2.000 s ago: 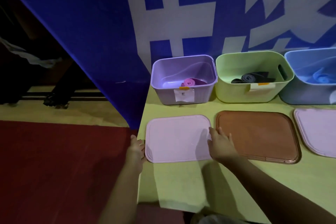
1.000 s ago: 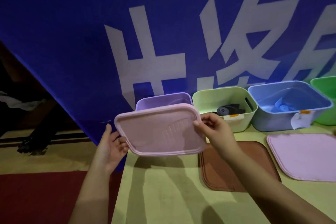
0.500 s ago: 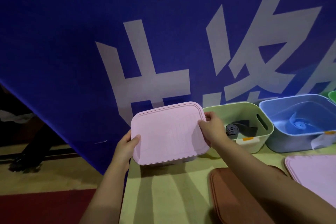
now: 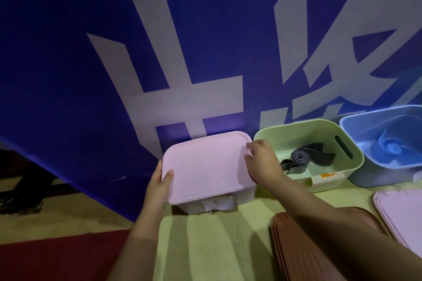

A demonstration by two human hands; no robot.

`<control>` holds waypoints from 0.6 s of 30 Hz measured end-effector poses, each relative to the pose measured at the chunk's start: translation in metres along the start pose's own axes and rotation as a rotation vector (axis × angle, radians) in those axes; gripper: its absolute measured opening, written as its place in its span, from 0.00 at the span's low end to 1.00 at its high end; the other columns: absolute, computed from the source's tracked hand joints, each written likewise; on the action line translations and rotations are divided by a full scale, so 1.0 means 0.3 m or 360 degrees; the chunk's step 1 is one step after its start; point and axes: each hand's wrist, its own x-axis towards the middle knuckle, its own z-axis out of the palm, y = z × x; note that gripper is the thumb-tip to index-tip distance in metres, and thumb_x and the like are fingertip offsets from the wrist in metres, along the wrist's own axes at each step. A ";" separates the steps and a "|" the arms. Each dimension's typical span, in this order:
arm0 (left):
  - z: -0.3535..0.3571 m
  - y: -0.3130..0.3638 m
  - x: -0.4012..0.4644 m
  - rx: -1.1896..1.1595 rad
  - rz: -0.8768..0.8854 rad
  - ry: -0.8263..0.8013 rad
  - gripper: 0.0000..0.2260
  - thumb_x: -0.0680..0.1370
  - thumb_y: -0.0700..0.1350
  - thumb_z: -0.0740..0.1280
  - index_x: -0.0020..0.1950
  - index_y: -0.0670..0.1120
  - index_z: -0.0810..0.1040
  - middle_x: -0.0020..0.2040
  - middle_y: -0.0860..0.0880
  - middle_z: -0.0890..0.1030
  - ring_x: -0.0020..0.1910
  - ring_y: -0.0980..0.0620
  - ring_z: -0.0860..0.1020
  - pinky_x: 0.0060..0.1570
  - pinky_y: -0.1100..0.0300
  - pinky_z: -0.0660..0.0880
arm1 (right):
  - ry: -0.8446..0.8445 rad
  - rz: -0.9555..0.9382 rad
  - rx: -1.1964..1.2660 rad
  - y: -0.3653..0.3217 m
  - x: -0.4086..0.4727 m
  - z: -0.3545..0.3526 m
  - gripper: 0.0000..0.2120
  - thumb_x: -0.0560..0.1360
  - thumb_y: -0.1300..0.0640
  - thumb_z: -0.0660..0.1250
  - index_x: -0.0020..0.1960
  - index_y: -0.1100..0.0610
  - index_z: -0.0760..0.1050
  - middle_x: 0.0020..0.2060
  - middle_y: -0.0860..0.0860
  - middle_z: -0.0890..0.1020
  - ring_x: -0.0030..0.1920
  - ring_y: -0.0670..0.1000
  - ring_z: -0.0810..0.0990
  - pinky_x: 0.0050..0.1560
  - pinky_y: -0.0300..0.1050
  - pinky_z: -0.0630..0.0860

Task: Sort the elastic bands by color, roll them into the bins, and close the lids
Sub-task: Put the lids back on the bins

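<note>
Resting flat on top of the leftmost bin (image 4: 219, 204), at the surface's (image 4: 205, 246) far left corner: pink lid (image 4: 205, 166), covering the bin's whole mouth, near edge overhanging a white paper label (image 4: 218, 203) on the front wall. Gripped at the left rim by the left hand (image 4: 157, 183), thumb on top near the front left corner, other fingers wrapped down over the side. Touched at the right rim by the right hand (image 4: 262, 162), fingers curled narrow over the far right corner (whether clamping or merely pressing, cannot tell).

Just beside, to the right along the back edge: light green bin (image 4: 342, 171), open, with a dark grey band (image 4: 301, 158) partly rolled inside and loose ends trailing; label with an orange mark on its front. Further right, touching or nearly so: blue bin (image 4: 360, 166), also open, holding a rolled blue band (image 4: 392, 148).

Lying flat nearer the front edge: brown lid (image 4: 296, 253), partly hidden under the right forearm, and a second pink lid (image 4: 402, 212) cut off at the right.

Behind the bins: blue banner (image 4: 68, 52) with large white characters, hanging down past the surface's left edge. Below left: red floor covering (image 4: 57, 258).
</note>
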 end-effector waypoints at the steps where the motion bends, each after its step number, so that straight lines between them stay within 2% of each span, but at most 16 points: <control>1: 0.008 -0.003 0.005 -0.0018 -0.0014 -0.0010 0.19 0.82 0.42 0.59 0.73 0.51 0.66 0.62 0.51 0.76 0.60 0.48 0.75 0.58 0.52 0.72 | -0.0001 -0.0028 -0.0035 0.000 0.003 0.003 0.20 0.77 0.62 0.61 0.69 0.61 0.68 0.66 0.57 0.70 0.63 0.57 0.72 0.64 0.45 0.65; 4: 0.023 -0.012 0.022 -0.0065 -0.0096 -0.0016 0.17 0.82 0.42 0.58 0.71 0.49 0.69 0.61 0.47 0.77 0.59 0.46 0.76 0.58 0.51 0.72 | -0.0028 -0.0045 -0.0126 -0.004 0.014 -0.001 0.21 0.77 0.63 0.60 0.70 0.59 0.67 0.65 0.57 0.72 0.62 0.57 0.73 0.63 0.47 0.68; 7: 0.008 -0.025 0.045 -0.0157 -0.0233 -0.0060 0.15 0.82 0.44 0.60 0.69 0.48 0.70 0.61 0.46 0.78 0.59 0.44 0.77 0.62 0.45 0.72 | -0.0027 -0.0070 -0.0202 0.000 0.018 -0.011 0.19 0.76 0.65 0.60 0.67 0.59 0.70 0.62 0.56 0.74 0.60 0.57 0.74 0.61 0.45 0.69; 9: -0.007 -0.032 0.057 -0.0139 -0.0267 -0.0091 0.16 0.82 0.45 0.61 0.69 0.48 0.70 0.61 0.45 0.79 0.58 0.44 0.78 0.61 0.43 0.73 | -0.0035 -0.0116 -0.0281 -0.002 0.011 -0.013 0.17 0.76 0.65 0.60 0.64 0.61 0.73 0.60 0.57 0.76 0.58 0.57 0.75 0.58 0.44 0.69; 13: -0.037 -0.032 0.059 -0.0091 -0.0243 -0.0080 0.15 0.82 0.44 0.60 0.69 0.46 0.71 0.59 0.44 0.80 0.56 0.44 0.78 0.53 0.49 0.76 | -0.0077 -0.0148 -0.0354 -0.018 -0.027 -0.001 0.15 0.76 0.64 0.61 0.62 0.61 0.73 0.59 0.57 0.76 0.57 0.57 0.75 0.56 0.44 0.70; 15: -0.071 -0.030 0.059 -0.0086 -0.0240 -0.0068 0.15 0.82 0.44 0.60 0.68 0.45 0.72 0.58 0.44 0.80 0.54 0.45 0.79 0.47 0.52 0.76 | -0.0115 -0.0175 -0.0328 -0.026 -0.049 0.012 0.17 0.76 0.63 0.61 0.65 0.60 0.71 0.61 0.56 0.75 0.59 0.56 0.75 0.58 0.43 0.70; 18: -0.119 -0.035 0.063 -0.0084 -0.0241 -0.0065 0.14 0.81 0.43 0.60 0.67 0.45 0.73 0.57 0.43 0.81 0.52 0.46 0.79 0.44 0.54 0.75 | -0.0140 -0.0172 -0.0177 -0.023 -0.075 0.031 0.20 0.76 0.64 0.62 0.68 0.58 0.69 0.65 0.54 0.73 0.62 0.54 0.73 0.63 0.41 0.67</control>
